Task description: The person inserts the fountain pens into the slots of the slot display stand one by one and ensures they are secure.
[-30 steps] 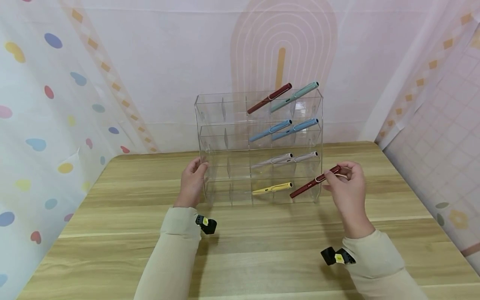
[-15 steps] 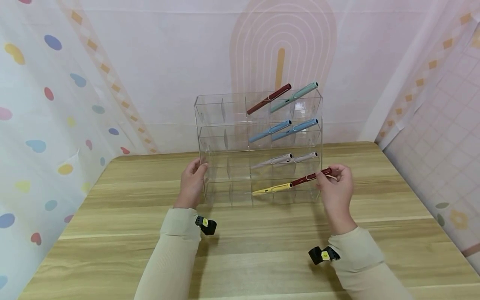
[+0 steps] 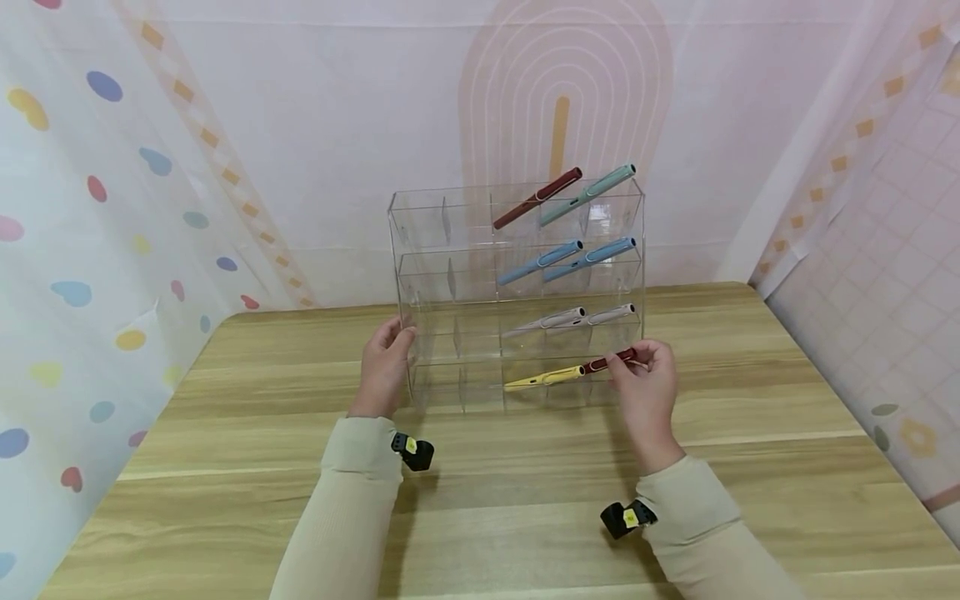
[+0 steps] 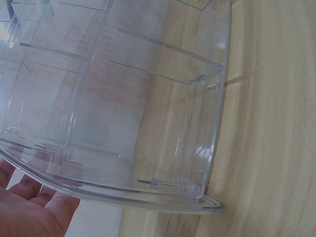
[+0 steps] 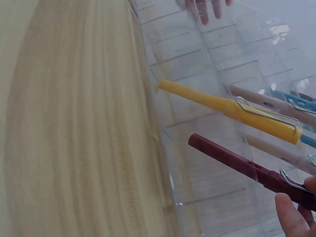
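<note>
A clear acrylic display rack [image 3: 501,362] stands upright on the wooden table. At its left side, my left hand [image 3: 385,367] rests against the side panel; in the left wrist view, the fingers [image 4: 24,189] show partly through the plastic. My right hand [image 3: 648,392] pinches a dark red pen [image 3: 611,361] by its capped end. That pen slants over the lowest tier's right part, its tip pointing left. Beside it a yellow pen [image 3: 543,378] lies in the same tier. In the right wrist view, the dark red pen [image 5: 232,160] runs nearly parallel to the yellow pen [image 5: 229,107].
Pale lilac pens [image 3: 611,315] lie in the tier above, blue pens [image 3: 590,259] in the second tier. The top tier holds a brownish red pen [image 3: 538,198] and a mint green pen [image 3: 589,195]. A patterned curtain [image 3: 337,125] hangs behind the table [image 3: 510,517].
My right hand has moved left and slightly down, bringing the dark red pen from the rack's right edge into the lowest tier, behind the yellow pen's end. The left hand stays put.
</note>
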Available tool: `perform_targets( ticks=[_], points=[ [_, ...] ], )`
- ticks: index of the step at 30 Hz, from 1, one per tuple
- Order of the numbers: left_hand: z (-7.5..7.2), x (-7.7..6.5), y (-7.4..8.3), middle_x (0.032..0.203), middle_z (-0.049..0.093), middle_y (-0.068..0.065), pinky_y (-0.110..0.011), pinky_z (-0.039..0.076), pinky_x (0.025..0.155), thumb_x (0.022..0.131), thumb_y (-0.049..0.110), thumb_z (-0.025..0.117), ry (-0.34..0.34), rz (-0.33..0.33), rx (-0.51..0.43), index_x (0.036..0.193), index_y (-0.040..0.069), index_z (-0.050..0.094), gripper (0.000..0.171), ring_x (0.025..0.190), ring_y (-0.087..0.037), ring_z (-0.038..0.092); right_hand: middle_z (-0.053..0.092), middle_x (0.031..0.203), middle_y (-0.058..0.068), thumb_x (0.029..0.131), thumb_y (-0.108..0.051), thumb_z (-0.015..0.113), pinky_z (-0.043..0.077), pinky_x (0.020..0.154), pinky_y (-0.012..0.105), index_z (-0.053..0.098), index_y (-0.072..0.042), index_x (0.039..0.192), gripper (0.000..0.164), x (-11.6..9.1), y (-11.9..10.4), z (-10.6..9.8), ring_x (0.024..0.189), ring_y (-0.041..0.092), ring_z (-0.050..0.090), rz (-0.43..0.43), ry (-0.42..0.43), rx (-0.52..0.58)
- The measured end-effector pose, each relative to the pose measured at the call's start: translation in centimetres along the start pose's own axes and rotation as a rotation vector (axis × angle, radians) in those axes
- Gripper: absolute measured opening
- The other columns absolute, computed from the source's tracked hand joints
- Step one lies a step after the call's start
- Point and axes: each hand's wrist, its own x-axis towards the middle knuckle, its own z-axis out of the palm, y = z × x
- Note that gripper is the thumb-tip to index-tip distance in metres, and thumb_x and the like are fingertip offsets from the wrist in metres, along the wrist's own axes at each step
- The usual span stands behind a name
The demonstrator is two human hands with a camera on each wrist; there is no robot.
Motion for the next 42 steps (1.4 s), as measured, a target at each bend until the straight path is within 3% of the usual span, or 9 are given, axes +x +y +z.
perform_targets(
  ticks=[27,35,42],
  points=[
    [0.0,0.0,0.0,0.146,0.043,-0.013,-0.046,0.037,0.108,0.102,0.021,0.043,0.013,-0.012,-0.003,0.144,0.006,0.041,0.045,0.134,-0.025,0.039,0.047,0.094,0.007,0.086,0.009,0.062,0.053,0.06,0.019,0.042,0.006,0.105,0.028,-0.6,1.3,-0.1,0.073,0.0,0.057,0.027,-0.025,-0.061],
    [0.1,-0.1,0.1,0.144,0.044,-0.012,-0.045,0.037,0.108,0.102,0.021,0.043,0.014,-0.013,-0.005,0.143,0.006,0.042,0.044,0.133,-0.025,0.039,0.048,0.096,0.009,0.085,0.01,0.062,0.051,0.064,0.015,0.042,0.005,0.102,0.027,-0.8,1.0,-0.3,0.079,0.006,0.054,0.033,-0.03,-0.094],
    [0.1,0.0,0.1,0.144,0.045,-0.012,-0.045,0.038,0.107,0.102,0.022,0.044,0.016,-0.018,-0.005,0.142,0.006,0.043,0.043,0.133,-0.025,0.04,0.05,0.096,0.008,0.084,0.009,0.065,0.047,0.07,0.011,0.045,0.004,0.1,0.026,-1.0,1.2,-0.5,0.08,0.004,0.054,0.009,-0.018,-0.133]
  ],
)
